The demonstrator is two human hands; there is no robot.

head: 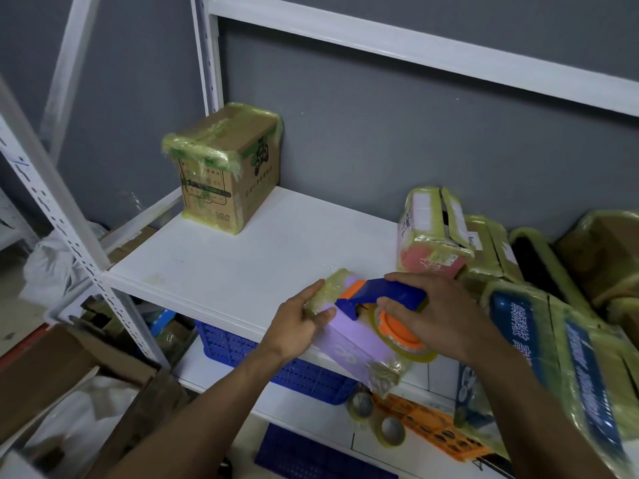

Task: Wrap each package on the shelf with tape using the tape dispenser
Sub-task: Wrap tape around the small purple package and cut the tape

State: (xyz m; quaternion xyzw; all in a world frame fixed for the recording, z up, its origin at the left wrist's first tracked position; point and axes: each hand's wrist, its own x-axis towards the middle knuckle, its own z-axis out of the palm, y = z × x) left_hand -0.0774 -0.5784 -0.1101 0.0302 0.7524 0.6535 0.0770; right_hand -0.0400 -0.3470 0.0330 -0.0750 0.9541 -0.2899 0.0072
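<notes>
Head view showed the package (345, 337), seemingly light, soft and tape-slick, at the shelf's (242, 257) front edge, its far end pinched by the left hand (301, 323) while the right hand's (439, 316) curled fingers gripped the tape dispenser (383, 295) atop it.

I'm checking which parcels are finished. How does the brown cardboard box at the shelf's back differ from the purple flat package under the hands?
The brown cardboard box stands upright and tall; the purple flat package lies low at the front edge of the white shelf. The box is untouched; the package is held by the left hand, with the right hand holding the blue-and-orange tape dispenser on it. Both carry yellowish tape at their ends.
</notes>
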